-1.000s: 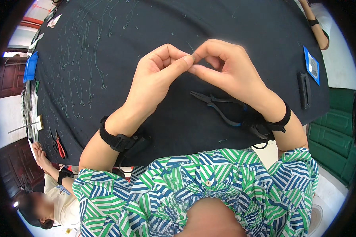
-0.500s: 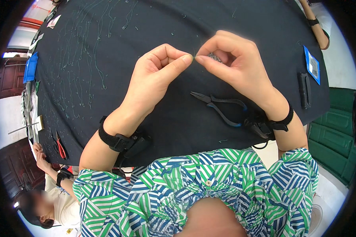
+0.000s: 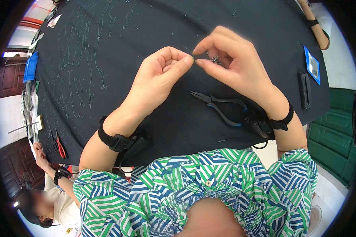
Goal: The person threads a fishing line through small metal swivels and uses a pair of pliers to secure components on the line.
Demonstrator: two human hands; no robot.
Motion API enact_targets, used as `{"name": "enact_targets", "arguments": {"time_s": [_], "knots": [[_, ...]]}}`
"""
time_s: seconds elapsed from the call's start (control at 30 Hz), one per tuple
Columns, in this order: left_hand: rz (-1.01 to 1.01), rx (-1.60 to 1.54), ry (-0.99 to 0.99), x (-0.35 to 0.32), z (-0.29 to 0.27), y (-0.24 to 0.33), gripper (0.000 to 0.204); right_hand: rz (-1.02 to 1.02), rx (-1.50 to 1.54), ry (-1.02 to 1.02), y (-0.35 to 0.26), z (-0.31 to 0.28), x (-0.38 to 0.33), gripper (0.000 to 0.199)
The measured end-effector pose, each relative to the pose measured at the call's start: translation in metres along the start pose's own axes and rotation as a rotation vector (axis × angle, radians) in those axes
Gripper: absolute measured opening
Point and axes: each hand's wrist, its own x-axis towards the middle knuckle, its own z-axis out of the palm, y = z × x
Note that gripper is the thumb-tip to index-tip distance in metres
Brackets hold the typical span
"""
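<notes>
Thumb and index finger of my left hand (image 3: 156, 79) are pinched together on a thin dark green thread (image 3: 188, 50); its fine end sticks up past the fingertips. Close beside it is my right hand (image 3: 241, 65), thumb and index finger slightly apart near the thread. Its other fingers curl round a clump of small silvery metal pieces (image 3: 215, 60), mostly hidden in the palm. Below the hands, pliers (image 3: 208, 98) with blue-edged handles lie on the black cloth (image 3: 166, 126), their handles spread.
Many loose green threads (image 3: 103, 82) are strewn over the cloth at left. Red-handled pliers (image 3: 60, 147) lie at the left edge, near a co-worker's hand (image 3: 40, 154). A blue packet (image 3: 312, 65) and a black case (image 3: 304, 90) are at right. Another person's arm (image 3: 318, 27) shows at top right.
My right thumb and index finger have parted, the index finger moving up and away from the left fingertips. The left hand keeps its pinch, nearly in place. The pliers have not moved.
</notes>
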Motion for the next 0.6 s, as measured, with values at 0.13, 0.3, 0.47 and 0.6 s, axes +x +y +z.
{"name": "enact_targets", "arguments": {"time_s": [0.13, 0.3, 0.47, 0.6], "knots": [[-0.024, 0.017, 0.006, -0.001, 0.0, 0.005, 0.019, -0.035, 0.009, 0.036, 0.003, -0.001, 0.0, 0.018], [0.011, 0.03, 0.006, -0.003, -0.001, 0.004, 0.018, 0.203, 0.418, -0.164, 0.0, 0.001, 0.001, 0.017], [0.009, -0.075, -0.002, -0.001, -0.001, 0.005, 0.015, 0.234, 0.564, -0.182, 0.017, 0.005, 0.003, 0.019], [0.005, -0.263, -0.014, -0.002, -0.001, 0.004, 0.014, 0.274, 0.68, -0.165, 0.014, 0.014, 0.002, 0.02]]}}
